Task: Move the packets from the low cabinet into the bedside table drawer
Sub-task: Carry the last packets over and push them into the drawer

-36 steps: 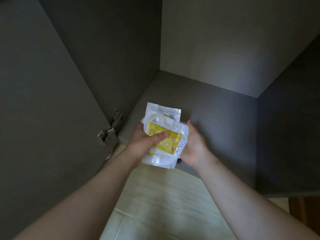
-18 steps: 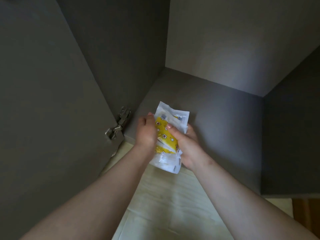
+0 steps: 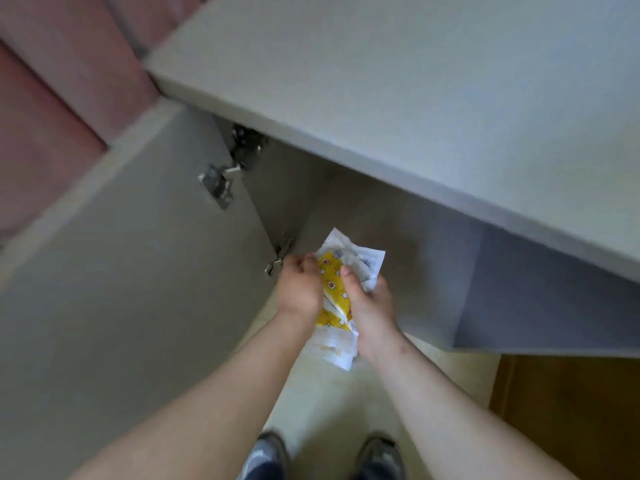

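Observation:
A small stack of white packets (image 3: 337,289) with yellow star-printed panels is pressed between both of my hands, in front of the open low cabinet (image 3: 398,216). My left hand (image 3: 300,285) grips the stack's left edge with fingers curled. From the right, my right hand (image 3: 369,306) holds it, thumb on top. The stack's white ends stick out above and below my hands. The cabinet's grey floor behind the packets looks bare. No bedside table or drawer is in view.
The grey cabinet door (image 3: 131,289) stands open on my left, with metal hinges (image 3: 221,181) at its inner edge. The cabinet's grey top (image 3: 415,98) juts out overhead. Pale floor (image 3: 339,403) and my shoes (image 3: 266,455) lie below; a brown wooden surface (image 3: 568,410) sits lower right.
My view has pulled back and up, out of the cabinet, so its top and my shoes now show. Both hands have closed tighter on the packets and drawn them toward the cabinet's front edge.

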The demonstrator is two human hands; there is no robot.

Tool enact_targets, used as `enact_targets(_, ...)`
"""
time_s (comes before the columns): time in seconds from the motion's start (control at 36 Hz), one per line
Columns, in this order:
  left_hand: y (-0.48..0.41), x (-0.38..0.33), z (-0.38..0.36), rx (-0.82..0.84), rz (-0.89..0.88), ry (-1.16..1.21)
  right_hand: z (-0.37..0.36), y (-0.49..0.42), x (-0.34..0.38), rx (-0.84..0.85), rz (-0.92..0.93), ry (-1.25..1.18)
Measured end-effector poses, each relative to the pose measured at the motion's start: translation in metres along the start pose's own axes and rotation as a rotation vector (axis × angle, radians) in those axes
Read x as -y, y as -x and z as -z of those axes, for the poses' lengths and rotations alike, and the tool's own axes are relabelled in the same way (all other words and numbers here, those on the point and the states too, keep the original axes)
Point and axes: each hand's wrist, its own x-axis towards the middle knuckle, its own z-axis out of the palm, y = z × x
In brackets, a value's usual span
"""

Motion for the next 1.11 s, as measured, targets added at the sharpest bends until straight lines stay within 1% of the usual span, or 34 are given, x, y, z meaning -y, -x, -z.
enact_targets(0.19, 0.092, -0.074, 0.067, 0.113, 0.027, -0.153, -0.010, 0.107, 0.087, -0.013, -0.120, 0.013)
enact_targets(0.31, 0.139, -0.116, 0.110, 0.128, -0.054, -0.332, -0.018, 0.165, 0.134, -0.020, -0.195, 0.038)
enact_targets(0.36, 0.159, -0.132, 0.132, 0.090, -0.127, -0.416, -0.021, 0.189, 0.153, -0.012, -0.215, 0.094)
enact_targets(0.42, 0.173, -0.143, 0.155, 0.038, -0.220, -0.561, -0.024, 0.210, 0.168, -0.015, -0.214, 0.131)
enact_targets(0.5, 0.185, -0.147, 0.188, -0.099, -0.361, -0.724, -0.029, 0.232, 0.186, -0.033, -0.217, 0.159)
enact_targets(0.53, 0.187, -0.147, 0.198, -0.140, -0.380, -0.755, -0.031, 0.239, 0.191, -0.034, -0.209, 0.170)
enact_targets(0.58, 0.186, -0.142, 0.219, -0.141, -0.333, -0.828, -0.036, 0.248, 0.199, -0.028, -0.194, 0.192)
enact_targets(0.64, 0.185, -0.129, 0.240, -0.043, -0.252, -0.907, -0.039, 0.258, 0.199, -0.040, -0.191, 0.200)
enact_targets(0.69, 0.183, -0.116, 0.258, 0.053, -0.117, -0.965, -0.040, 0.268, 0.195, -0.066, -0.202, 0.207)
enact_targets(0.75, 0.178, -0.110, 0.271, 0.086, 0.021, -0.966, -0.040, 0.277, 0.191, -0.089, -0.205, 0.209)
enact_targets(0.83, 0.172, -0.115, 0.281, 0.121, 0.108, -0.911, -0.036, 0.288, 0.184, -0.123, -0.206, 0.211)
enact_targets(0.97, 0.178, -0.111, 0.274, 0.143, 0.147, -0.810, -0.023, 0.303, 0.172, -0.175, -0.227, 0.245)
enact_targets(1.03, 0.181, -0.102, 0.270, 0.153, 0.172, -0.714, -0.018, 0.309, 0.168, -0.190, -0.247, 0.241)
enact_targets(1.11, 0.183, -0.089, 0.256, 0.191, 0.224, -0.505, -0.007, 0.315, 0.169, -0.204, -0.257, 0.216)
